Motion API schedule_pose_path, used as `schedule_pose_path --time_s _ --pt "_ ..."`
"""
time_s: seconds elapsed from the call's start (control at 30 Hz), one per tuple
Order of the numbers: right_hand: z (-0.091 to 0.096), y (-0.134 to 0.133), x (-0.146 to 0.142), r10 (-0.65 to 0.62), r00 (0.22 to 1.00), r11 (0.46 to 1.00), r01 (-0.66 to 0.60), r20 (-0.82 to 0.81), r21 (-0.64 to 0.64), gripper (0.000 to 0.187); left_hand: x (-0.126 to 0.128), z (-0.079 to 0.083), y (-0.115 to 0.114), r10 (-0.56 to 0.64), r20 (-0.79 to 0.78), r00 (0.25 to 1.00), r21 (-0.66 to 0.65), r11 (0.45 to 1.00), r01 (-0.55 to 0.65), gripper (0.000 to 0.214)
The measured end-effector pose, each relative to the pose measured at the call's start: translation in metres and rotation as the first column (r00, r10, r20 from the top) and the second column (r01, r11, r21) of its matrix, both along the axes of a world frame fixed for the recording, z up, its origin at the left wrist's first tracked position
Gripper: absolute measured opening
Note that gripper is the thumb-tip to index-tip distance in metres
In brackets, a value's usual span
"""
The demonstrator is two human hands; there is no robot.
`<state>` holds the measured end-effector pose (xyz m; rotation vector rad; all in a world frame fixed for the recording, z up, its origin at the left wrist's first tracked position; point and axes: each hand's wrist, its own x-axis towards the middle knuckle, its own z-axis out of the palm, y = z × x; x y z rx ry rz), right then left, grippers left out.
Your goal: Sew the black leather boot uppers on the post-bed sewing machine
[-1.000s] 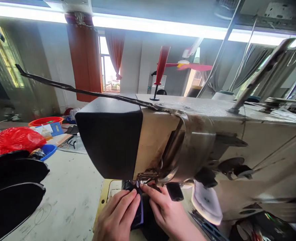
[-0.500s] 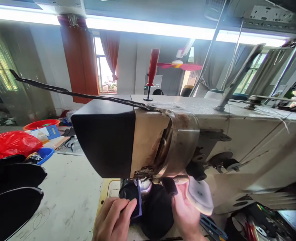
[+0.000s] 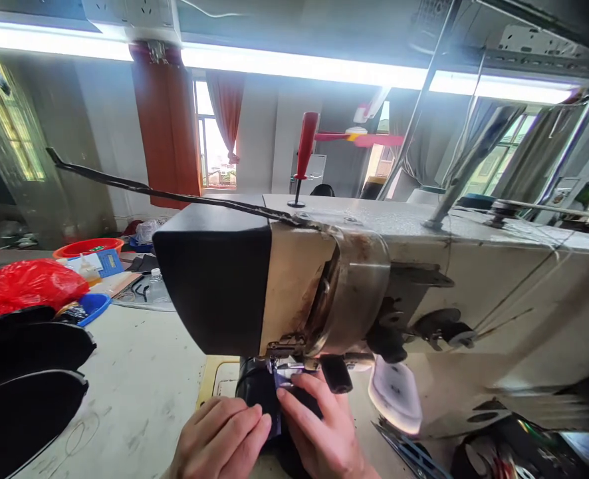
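A black fabric piece (image 3: 257, 386) with a purple-blue edge lies under the needle area of the sewing machine (image 3: 209, 286). My left hand (image 3: 225, 432) is closed, its fingertips pinching the fabric just left of that edge. On the other side, my right hand (image 3: 324, 426) bends over the black material, thumb and forefinger close together at the edge beside the presser foot (image 3: 273, 367). Exactly what lies between those fingertips is partly hidden. A small black knob-like part (image 3: 336, 374) hangs just above my right hand.
A lit white lamp pad (image 3: 395, 396) sits right of my hands, with blue-handled scissors (image 3: 414, 456) below it. Black curved pieces (image 3: 25, 419) are stacked at left, near a red plastic bag (image 3: 30, 287) and blue bowl (image 3: 94, 307). A red screwdriver (image 3: 306, 150) stands atop the machine.
My right hand has moved left, from beside the lamp pad to the fabric by the presser foot. My left hand stays at the fabric. The view has shifted slightly.
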<state>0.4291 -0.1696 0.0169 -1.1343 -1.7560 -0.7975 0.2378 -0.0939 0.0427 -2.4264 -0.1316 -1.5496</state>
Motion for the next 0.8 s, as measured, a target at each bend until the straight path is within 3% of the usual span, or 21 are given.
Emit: schedule_pose_path --time_s 0.1,0.27,0.43,0.5,0.57,0.63,0.7,0.8 --pt "0.003 0.005 0.003 0.005 1.0 0.999 -0.005 -0.001 -0.031 0.026 0.005 -0.002 0.01 -0.039 0.078 0.996 0.058 0.998 0.035 0.018" --pt "0.011 0.01 0.004 0.033 0.999 0.999 -0.033 -0.019 0.002 0.022 0.01 -0.005 0.019 -0.053 0.053 0.997 -0.056 0.997 0.056 0.017" --pt "0.012 0.005 -0.001 0.031 1.0 1.0 -0.031 0.002 0.0 0.024 0.007 0.009 0.021 -0.075 -0.034 0.997 -0.091 0.993 0.072 0.02" --pt "0.004 0.002 0.0 0.02 0.994 1.0 -0.018 -0.109 0.026 0.024 0.006 0.017 0.022 -0.087 -0.064 0.994 -0.143 0.987 0.077 0.019" --pt "-0.004 0.0 0.007 0.005 0.927 0.998 0.018 -0.375 0.057 0.021 0.007 0.024 0.023 -0.096 -0.052 0.994 -0.167 0.982 0.086 0.016" --pt "-0.005 0.0 0.02 -0.008 0.78 0.998 0.049 -0.626 0.048 0.012 0.009 0.027 0.023 -0.098 -0.028 0.995 -0.162 0.983 0.092 0.014" --pt "0.002 0.001 0.037 -0.006 0.676 1.0 0.012 -0.737 0.003 0.007 0.011 0.026 0.024 -0.088 -0.012 0.996 -0.15 0.985 0.085 0.014" --pt "0.021 -0.001 0.055 0.024 0.642 0.996 -0.081 -0.766 -0.037 0.032 0.014 0.019 0.024 -0.071 -0.001 0.997 -0.152 0.986 0.07 0.014"
